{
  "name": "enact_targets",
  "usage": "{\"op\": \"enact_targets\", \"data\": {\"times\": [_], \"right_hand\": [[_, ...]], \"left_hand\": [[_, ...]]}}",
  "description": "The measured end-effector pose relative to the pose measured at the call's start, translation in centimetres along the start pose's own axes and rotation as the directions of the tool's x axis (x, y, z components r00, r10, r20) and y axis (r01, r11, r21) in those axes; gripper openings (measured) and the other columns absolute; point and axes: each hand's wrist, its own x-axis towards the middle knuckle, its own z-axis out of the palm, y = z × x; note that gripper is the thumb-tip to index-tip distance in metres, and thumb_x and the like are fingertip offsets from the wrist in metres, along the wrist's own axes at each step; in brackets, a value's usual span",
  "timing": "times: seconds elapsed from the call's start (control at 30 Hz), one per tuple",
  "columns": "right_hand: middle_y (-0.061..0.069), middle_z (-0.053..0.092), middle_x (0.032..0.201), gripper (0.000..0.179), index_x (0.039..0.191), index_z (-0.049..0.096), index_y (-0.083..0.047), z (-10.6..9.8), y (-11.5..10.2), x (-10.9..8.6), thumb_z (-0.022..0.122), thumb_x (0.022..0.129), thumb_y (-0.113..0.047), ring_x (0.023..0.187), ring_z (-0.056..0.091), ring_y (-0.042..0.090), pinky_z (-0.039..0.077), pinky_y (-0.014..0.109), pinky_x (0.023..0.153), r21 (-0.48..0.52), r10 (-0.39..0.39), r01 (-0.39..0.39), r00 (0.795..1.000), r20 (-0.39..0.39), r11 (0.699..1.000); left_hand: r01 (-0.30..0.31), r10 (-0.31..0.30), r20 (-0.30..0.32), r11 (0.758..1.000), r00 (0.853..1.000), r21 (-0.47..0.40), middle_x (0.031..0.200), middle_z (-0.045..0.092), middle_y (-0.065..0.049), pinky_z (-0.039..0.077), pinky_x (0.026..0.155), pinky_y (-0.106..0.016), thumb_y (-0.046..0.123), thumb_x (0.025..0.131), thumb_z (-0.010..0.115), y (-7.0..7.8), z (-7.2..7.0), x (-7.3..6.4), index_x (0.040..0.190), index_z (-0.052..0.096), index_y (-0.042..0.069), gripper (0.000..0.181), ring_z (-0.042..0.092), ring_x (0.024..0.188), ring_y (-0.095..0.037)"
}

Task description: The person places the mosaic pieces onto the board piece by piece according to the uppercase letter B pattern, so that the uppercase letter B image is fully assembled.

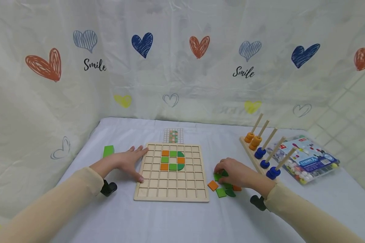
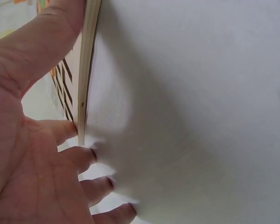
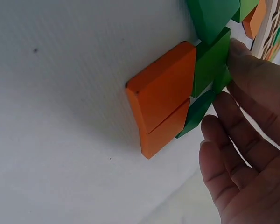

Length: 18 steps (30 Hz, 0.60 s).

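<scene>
In the head view a wooden grid board (image 1: 172, 195) lies on the table, with orange, green and dark green tiles (image 1: 173, 160) set in its upper middle. My left hand (image 1: 129, 163) rests at the board's left edge, fingers spread and thumb on the rim; the left wrist view shows the fingertips at the board's side. To the right of the board my right hand (image 1: 234, 171) reaches into loose tiles, its thumb and fingers pinching a green square tile (image 3: 222, 80). Two orange tiles (image 3: 165, 91) and a dark green rounded tile (image 1: 230, 192) lie close by.
Behind the board lies a small pattern card (image 1: 173, 135). At the right stand a peg stacker (image 1: 255, 157) with orange and blue beads and a clear bead box (image 1: 310, 160). A green block (image 1: 108, 151) is beyond the left forearm.
</scene>
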Motion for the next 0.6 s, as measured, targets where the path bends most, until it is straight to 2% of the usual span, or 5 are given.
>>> {"op": "enact_targets", "data": {"times": [0.23,0.6], "right_hand": [[-0.003,0.069,0.097,0.02,0.104,0.076,-0.013,-0.11,-0.18,-0.09,0.083,0.085,-0.016,0.089,0.059,0.012,0.057,0.037,0.088,-0.02,0.002,-0.002,1.0,-0.01,1.0],[-0.003,0.069,0.097,0.02,0.107,0.075,-0.011,0.19,-0.23,0.01,0.08,0.089,-0.016,0.089,0.059,0.012,0.058,0.038,0.09,-0.047,0.021,-0.021,1.0,-0.013,0.999]], "left_hand": [[0.021,-0.02,0.022,1.0,1.0,-0.01,0.17,0.004,-0.027,0.012,0.124,-0.068,0.046,0.076,0.089,0.2,-0.26,-0.14,0.164,0.012,0.006,0.124,0.0,0.155,-0.054],[0.016,-0.016,0.01,1.0,1.0,0.007,0.17,0.004,-0.028,0.012,0.124,-0.067,0.046,0.076,0.089,-0.17,0.12,0.14,0.164,0.011,0.004,0.124,0.0,0.155,-0.054]]}}
